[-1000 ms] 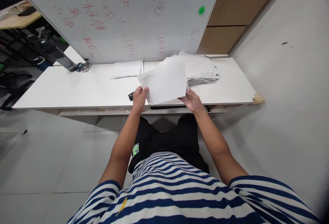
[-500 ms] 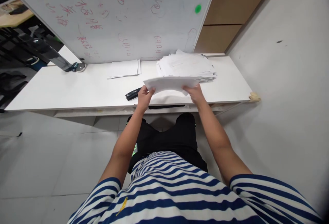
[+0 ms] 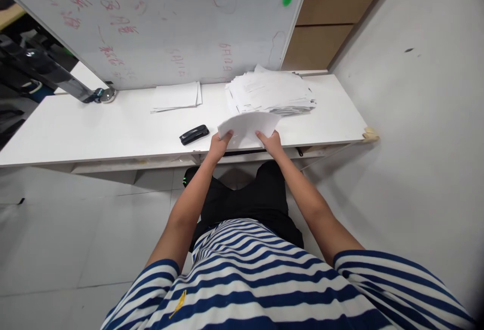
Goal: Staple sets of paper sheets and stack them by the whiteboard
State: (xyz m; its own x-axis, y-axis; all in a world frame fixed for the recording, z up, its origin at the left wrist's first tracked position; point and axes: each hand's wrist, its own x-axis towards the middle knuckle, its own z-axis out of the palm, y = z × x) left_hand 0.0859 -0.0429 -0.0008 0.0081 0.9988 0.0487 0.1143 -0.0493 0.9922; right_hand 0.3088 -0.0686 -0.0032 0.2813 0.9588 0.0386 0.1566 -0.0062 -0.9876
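Observation:
White paper (image 3: 247, 127) is held up in front of me above the desk's front edge, bowed between both hands. My left hand (image 3: 220, 144) grips its left side, thumb on the near face. At the other side my right hand (image 3: 270, 143) pinches it the same way. Whether it is one sheet or several I cannot tell. Just left of my left hand lies a black stapler (image 3: 194, 134). Behind the held paper rests a thick, uneven pile of paper (image 3: 268, 90). A smaller stack of paper (image 3: 177, 96) lies farther left.
The white desk (image 3: 94, 138) runs across in front of me, with an open shelf under its top. A whiteboard (image 3: 162, 27) with red writing stands behind it. A bottle-like clear object (image 3: 71, 80) leans at the left. The wall (image 3: 416, 93) closes the right side.
My hands have come closer together, the right one moving left, and the paper is now more strongly bowed. The stapler shows fully, apart from my left hand. The view has shifted slightly.

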